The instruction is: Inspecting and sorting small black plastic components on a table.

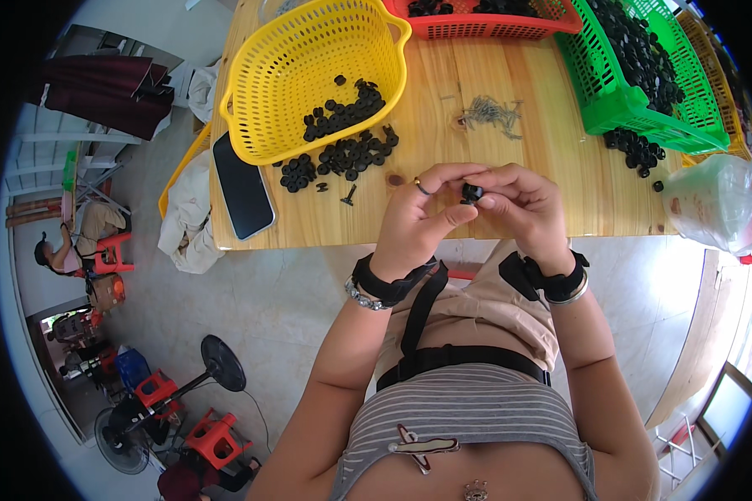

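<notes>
Above the near edge of the wooden table, my left hand (418, 215) and my right hand (530, 207) meet fingertip to fingertip. Pinched between them is a small round black part (471, 194), perhaps a plastic knob or wheel; the fingers hide some of it. Beyond my hands lies a loose pile of thin silver pins or screws (490, 113). To the left, several small black round pieces (353, 155) are heaped on the wood, with one T-shaped black piece (348, 195) lying apart, nearer me.
A yellow basket (263, 92) holding black pieces stands at the left, beside a phone (242, 185). A red basket (485, 27) is at the back. At right are a green crate (597, 83) full of black parts, spilled black parts (635, 152) and a plastic bag (710, 200).
</notes>
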A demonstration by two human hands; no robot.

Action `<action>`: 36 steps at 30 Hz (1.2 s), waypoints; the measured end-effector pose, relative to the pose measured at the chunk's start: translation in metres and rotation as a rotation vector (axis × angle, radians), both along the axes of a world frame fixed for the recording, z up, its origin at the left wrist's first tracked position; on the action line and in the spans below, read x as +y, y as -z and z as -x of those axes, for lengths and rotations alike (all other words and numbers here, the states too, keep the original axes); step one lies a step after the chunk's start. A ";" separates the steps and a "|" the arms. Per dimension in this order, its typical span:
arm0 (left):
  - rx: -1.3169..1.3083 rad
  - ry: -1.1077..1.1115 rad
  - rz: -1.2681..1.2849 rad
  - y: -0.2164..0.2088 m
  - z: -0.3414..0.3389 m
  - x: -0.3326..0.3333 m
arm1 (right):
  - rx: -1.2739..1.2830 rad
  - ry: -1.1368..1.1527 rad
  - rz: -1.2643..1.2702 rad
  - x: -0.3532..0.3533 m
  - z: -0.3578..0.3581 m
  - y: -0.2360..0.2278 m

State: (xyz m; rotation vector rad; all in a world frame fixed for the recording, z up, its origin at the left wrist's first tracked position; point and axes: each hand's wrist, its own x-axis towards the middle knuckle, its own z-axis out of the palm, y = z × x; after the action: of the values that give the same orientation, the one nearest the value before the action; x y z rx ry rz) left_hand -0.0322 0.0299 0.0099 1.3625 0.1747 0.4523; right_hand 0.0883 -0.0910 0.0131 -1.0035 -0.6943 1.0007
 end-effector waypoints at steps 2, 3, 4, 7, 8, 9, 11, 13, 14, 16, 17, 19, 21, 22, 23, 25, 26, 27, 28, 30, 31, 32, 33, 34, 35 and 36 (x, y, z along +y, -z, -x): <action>0.002 -0.010 -0.048 0.001 0.000 0.000 | 0.007 0.000 0.010 0.000 0.000 0.000; -0.003 -0.014 -0.014 -0.001 0.000 -0.001 | -0.015 -0.006 0.018 -0.001 0.000 0.001; -0.007 -0.019 0.019 -0.002 0.000 -0.002 | -0.036 -0.013 0.025 -0.001 0.000 0.000; -0.034 -0.022 0.021 -0.001 -0.001 -0.002 | -0.057 -0.023 0.020 0.000 0.001 -0.001; -0.034 -0.022 0.021 -0.001 0.000 -0.002 | -0.057 -0.023 0.019 0.000 0.001 -0.001; -0.032 -0.018 0.035 -0.001 0.000 -0.002 | -0.081 -0.023 0.015 0.000 0.001 -0.002; -0.029 -0.013 0.050 -0.001 0.000 -0.002 | -0.105 -0.022 0.012 -0.001 0.001 -0.003; -0.031 -0.002 0.100 -0.001 0.000 -0.003 | -0.108 -0.028 0.015 -0.001 0.001 -0.004; -0.031 -0.002 0.100 -0.001 0.000 -0.002 | -0.108 -0.028 0.015 -0.001 0.001 -0.003; -0.034 0.000 0.100 0.001 0.000 -0.001 | -0.098 -0.048 0.023 -0.002 0.001 -0.002; -0.033 -0.002 0.100 0.002 0.001 -0.001 | -0.097 -0.049 0.023 -0.002 0.001 -0.003; -0.049 -0.010 0.111 0.006 0.001 -0.001 | -0.204 -0.065 0.039 -0.001 0.001 -0.006; -0.049 -0.016 0.097 0.005 0.001 -0.002 | -0.208 -0.071 0.036 -0.002 0.001 -0.006; -0.049 -0.022 0.084 0.005 0.001 -0.003 | -0.212 -0.075 0.032 -0.002 0.000 -0.005; -0.049 -0.021 0.085 0.005 0.000 -0.004 | -0.212 -0.074 0.033 -0.002 0.001 -0.005; -0.043 -0.097 0.062 0.003 -0.002 -0.009 | -0.105 -0.061 0.008 0.000 0.002 -0.005; -0.042 -0.097 0.061 0.003 -0.001 -0.010 | -0.105 -0.061 0.007 -0.001 0.002 -0.004; -0.032 -0.122 0.031 0.004 -0.001 -0.011 | -0.105 -0.072 0.012 -0.001 0.001 -0.004; -0.023 -0.147 0.001 0.004 0.000 -0.011 | -0.106 -0.084 0.018 -0.001 0.001 -0.003; -0.032 -0.157 -0.020 0.004 -0.002 -0.012 | -0.079 -0.087 0.022 -0.001 0.001 -0.005; -0.041 -0.166 -0.040 0.005 -0.002 -0.012 | -0.051 -0.089 0.027 -0.001 0.001 -0.004; -0.041 -0.166 -0.040 0.005 -0.002 -0.011 | -0.051 -0.089 0.027 -0.001 0.001 -0.004; -0.045 -0.168 -0.059 0.004 -0.002 -0.011 | -0.070 -0.095 0.018 -0.001 0.001 -0.003; -0.049 -0.169 -0.077 0.004 -0.002 -0.011 | -0.088 -0.099 0.010 -0.001 0.000 -0.003; -0.049 -0.168 -0.076 0.004 -0.002 -0.011 | -0.088 -0.098 0.010 -0.002 0.001 -0.003; -0.052 -0.182 -0.075 0.004 -0.003 -0.012 | -0.108 -0.101 0.013 -0.002 0.001 -0.004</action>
State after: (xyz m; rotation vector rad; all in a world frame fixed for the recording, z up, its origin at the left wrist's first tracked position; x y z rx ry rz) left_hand -0.0295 0.0176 0.0057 1.4133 0.2422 0.6509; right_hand 0.0873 -0.0928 0.0174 -1.0480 -0.8353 1.0450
